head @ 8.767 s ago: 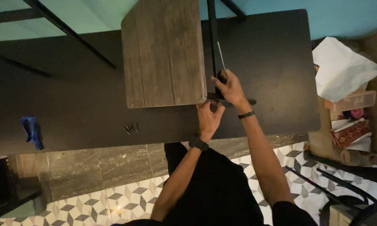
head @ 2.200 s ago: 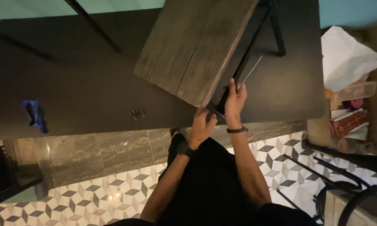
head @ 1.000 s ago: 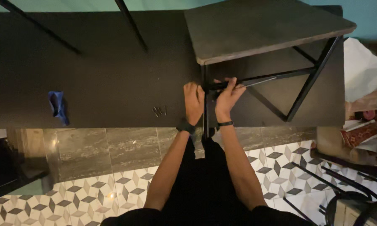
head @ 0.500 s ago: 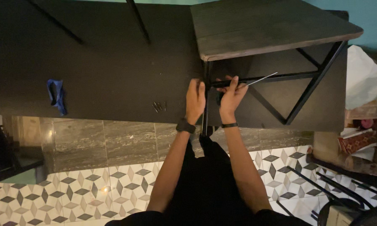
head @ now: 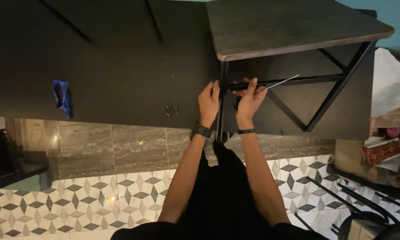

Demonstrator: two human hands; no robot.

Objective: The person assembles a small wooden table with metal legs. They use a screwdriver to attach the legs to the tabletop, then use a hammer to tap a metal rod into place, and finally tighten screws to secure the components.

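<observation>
A small table (head: 293,26) with a dark wooden top and a black metal frame stands on a large black work surface (head: 97,66), toward its right and near edge. At the table's near left leg (head: 220,106), both hands meet. The left hand (head: 208,100) is closed around the leg itself. The right hand (head: 248,95), just right of it, is clamped on a long thin screwdriver (head: 282,82) whose shaft angles up to the right along the frame's crossbar. Loose screws (head: 171,110) lie left of the hands; a blue cloth (head: 61,95) lies far left.
</observation>
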